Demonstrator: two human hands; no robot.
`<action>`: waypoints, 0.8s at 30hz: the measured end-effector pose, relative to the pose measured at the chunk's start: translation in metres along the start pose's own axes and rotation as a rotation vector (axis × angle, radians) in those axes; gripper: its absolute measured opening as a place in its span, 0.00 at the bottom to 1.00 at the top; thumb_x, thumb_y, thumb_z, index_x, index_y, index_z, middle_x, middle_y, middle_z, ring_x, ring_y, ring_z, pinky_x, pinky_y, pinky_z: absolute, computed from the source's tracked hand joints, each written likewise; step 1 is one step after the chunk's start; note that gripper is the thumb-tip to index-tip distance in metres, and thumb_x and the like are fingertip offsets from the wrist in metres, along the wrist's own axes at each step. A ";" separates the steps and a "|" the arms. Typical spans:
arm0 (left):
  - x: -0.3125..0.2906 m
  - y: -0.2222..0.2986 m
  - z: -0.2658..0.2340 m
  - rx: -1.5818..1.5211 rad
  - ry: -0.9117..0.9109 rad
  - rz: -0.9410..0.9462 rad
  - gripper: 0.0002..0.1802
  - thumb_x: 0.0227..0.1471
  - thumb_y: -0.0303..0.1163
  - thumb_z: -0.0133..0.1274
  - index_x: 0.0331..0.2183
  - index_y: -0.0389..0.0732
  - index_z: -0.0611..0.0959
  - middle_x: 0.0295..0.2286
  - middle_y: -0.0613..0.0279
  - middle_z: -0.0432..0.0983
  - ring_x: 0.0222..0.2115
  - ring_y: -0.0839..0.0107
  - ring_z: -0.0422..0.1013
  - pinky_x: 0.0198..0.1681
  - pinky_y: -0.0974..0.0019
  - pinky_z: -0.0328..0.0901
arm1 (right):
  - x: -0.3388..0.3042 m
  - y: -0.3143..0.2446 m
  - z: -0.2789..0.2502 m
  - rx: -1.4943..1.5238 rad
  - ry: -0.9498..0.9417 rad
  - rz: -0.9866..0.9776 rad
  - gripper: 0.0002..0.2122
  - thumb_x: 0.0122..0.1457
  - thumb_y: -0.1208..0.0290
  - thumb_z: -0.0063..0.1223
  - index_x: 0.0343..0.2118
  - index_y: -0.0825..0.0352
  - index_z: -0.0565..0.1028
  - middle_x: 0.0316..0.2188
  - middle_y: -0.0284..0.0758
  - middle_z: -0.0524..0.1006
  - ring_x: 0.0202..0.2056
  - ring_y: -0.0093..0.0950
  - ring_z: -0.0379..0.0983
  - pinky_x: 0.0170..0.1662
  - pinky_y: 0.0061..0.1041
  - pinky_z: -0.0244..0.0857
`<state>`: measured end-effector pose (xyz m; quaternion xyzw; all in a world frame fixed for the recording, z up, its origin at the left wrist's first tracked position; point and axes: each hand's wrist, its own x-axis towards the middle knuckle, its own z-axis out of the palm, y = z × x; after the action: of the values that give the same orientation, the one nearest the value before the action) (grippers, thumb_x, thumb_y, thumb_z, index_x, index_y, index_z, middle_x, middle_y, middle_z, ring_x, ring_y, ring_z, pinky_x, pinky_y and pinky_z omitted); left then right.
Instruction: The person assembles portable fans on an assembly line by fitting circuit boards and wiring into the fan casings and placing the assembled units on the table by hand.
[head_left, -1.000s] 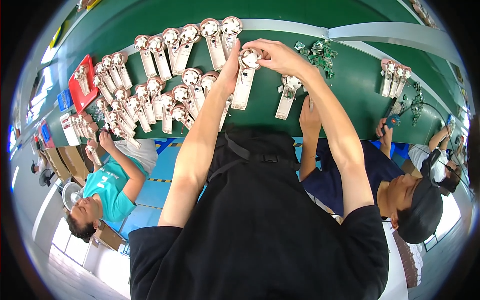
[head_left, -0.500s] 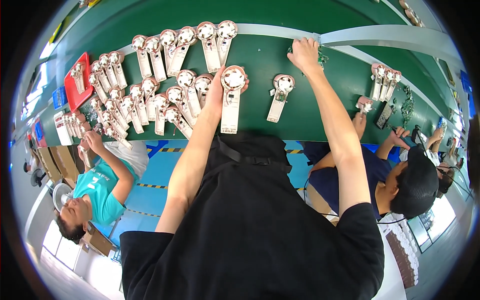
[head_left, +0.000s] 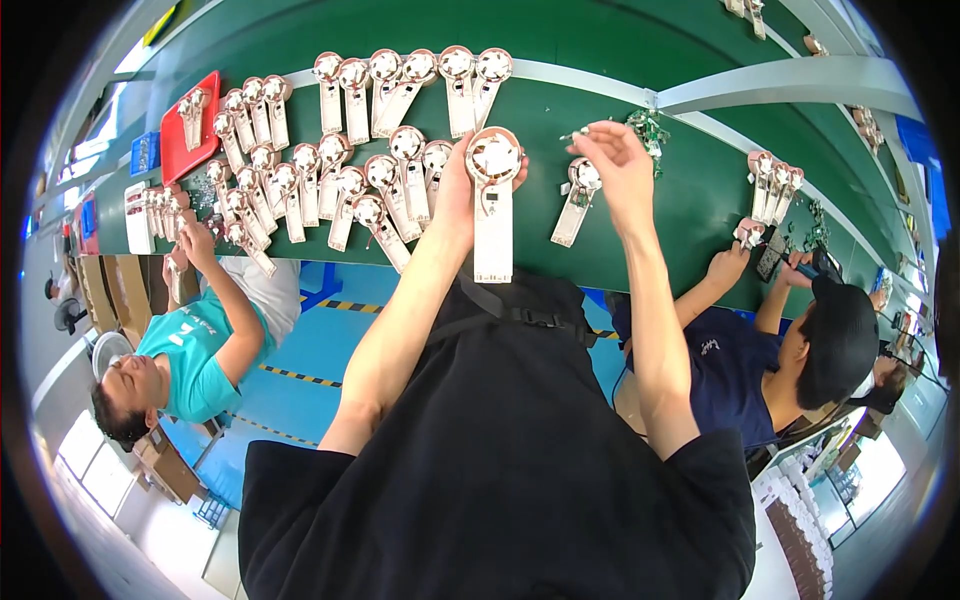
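My left hand [head_left: 457, 198] is wrapped round the head of a pale pink handheld fan [head_left: 493, 225], its blades facing up and its flat handle pointing toward me. To its right, raised above the green table, my right hand [head_left: 620, 168] pinches a small part [head_left: 571, 136] that looks like a little circuit board; its details are too small to make out. Just below that hand lies another handheld fan [head_left: 572, 215]. Beyond it sits a loose heap of small green circuit boards [head_left: 648, 135].
Several similar fans [head_left: 406, 165] lie in rows at the left, beside a red tray [head_left: 205, 118] and a blue bin [head_left: 145, 152]. A metal rail [head_left: 580, 82] crosses the table [head_left: 560, 110]. Co-workers sit on both sides, a teal shirt [head_left: 215, 345] left and a dark cap [head_left: 843, 335] right.
My right hand has come back from the board heap toward me and left, now with a small part between its fingers. The view has shifted; my left hand still holds the fan.
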<state>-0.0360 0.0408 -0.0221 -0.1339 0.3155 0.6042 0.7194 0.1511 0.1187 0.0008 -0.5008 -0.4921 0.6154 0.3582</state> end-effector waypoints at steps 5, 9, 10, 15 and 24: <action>-0.028 -0.005 0.023 -0.013 -0.028 0.027 0.25 0.64 0.47 0.34 0.40 0.35 0.76 0.32 0.51 0.77 0.33 0.59 0.76 0.39 0.59 0.73 | -0.077 -0.038 0.022 0.177 -0.019 -0.069 0.10 0.58 0.79 0.55 0.43 0.73 0.75 0.37 0.36 0.77 0.37 0.26 0.77 0.45 0.24 0.68; -0.048 -0.015 0.039 0.126 -0.052 0.158 0.25 0.63 0.49 0.34 0.38 0.36 0.76 0.31 0.54 0.78 0.33 0.62 0.76 0.38 0.60 0.73 | -0.113 -0.048 0.037 -0.271 0.093 -0.535 0.11 0.47 0.79 0.66 0.34 0.70 0.76 0.27 0.31 0.74 0.26 0.20 0.69 0.32 0.20 0.65; -0.052 -0.017 0.041 0.117 -0.085 0.173 0.25 0.63 0.49 0.34 0.38 0.37 0.76 0.31 0.54 0.78 0.33 0.62 0.76 0.38 0.60 0.73 | -0.126 -0.064 0.042 -0.419 0.076 -0.574 0.10 0.46 0.83 0.65 0.31 0.70 0.75 0.24 0.32 0.72 0.28 0.20 0.69 0.31 0.19 0.64; -0.073 -0.015 0.050 0.190 -0.085 0.246 0.25 0.64 0.48 0.32 0.38 0.36 0.76 0.31 0.54 0.78 0.32 0.62 0.76 0.36 0.61 0.73 | -0.147 -0.065 0.059 -0.715 0.013 -0.828 0.11 0.43 0.79 0.69 0.29 0.66 0.76 0.22 0.30 0.70 0.25 0.26 0.66 0.27 0.24 0.63; -0.087 -0.012 0.041 0.004 -0.186 0.115 0.24 0.62 0.44 0.37 0.43 0.32 0.76 0.34 0.51 0.77 0.34 0.62 0.74 0.39 0.63 0.73 | -0.169 -0.086 0.055 -0.551 -0.229 -0.806 0.15 0.44 0.74 0.68 0.35 0.65 0.76 0.30 0.33 0.74 0.32 0.33 0.70 0.38 0.30 0.62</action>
<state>-0.0190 -0.0065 0.0608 -0.0577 0.2557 0.6535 0.7100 0.1345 -0.0303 0.1296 -0.2763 -0.8269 0.3261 0.3655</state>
